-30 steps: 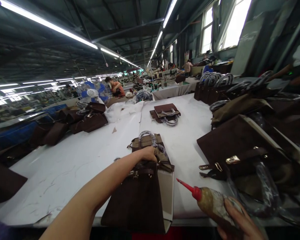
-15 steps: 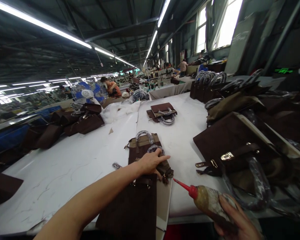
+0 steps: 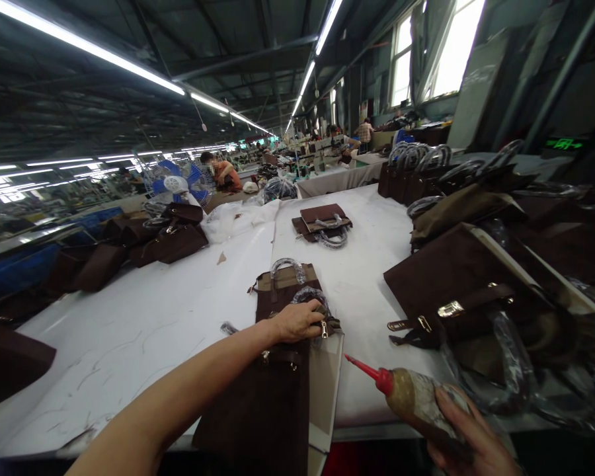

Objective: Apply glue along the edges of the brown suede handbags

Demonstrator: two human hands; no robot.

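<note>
A dark brown handbag (image 3: 258,410) lies in front of me, its plastic-wrapped handles (image 3: 288,263) pointing away. My left hand (image 3: 300,322) reaches across it, fingers closed on the olive-brown fabric at the bag's upper right edge. A gold zipper pull (image 3: 324,329) shows at the fingertips. The bag's pale inner side (image 3: 322,390) is exposed along the right. My right hand (image 3: 469,430) grips a squeeze bottle (image 3: 414,396), smeared and brownish, with a red pointed nozzle (image 3: 364,367). The nozzle tip is just right of the bag, apart from it.
Another brown handbag (image 3: 320,221) lies farther up the white table (image 3: 218,304). Piled bags crowd the right side (image 3: 466,284); more bags (image 3: 173,238) line the left. A blue fan (image 3: 176,184) and people at work are beyond.
My left hand's fingers, spread before, have drawn together on the bag's fabric, and the zipper pull has come into view. The bottle in my right hand has barely moved.
</note>
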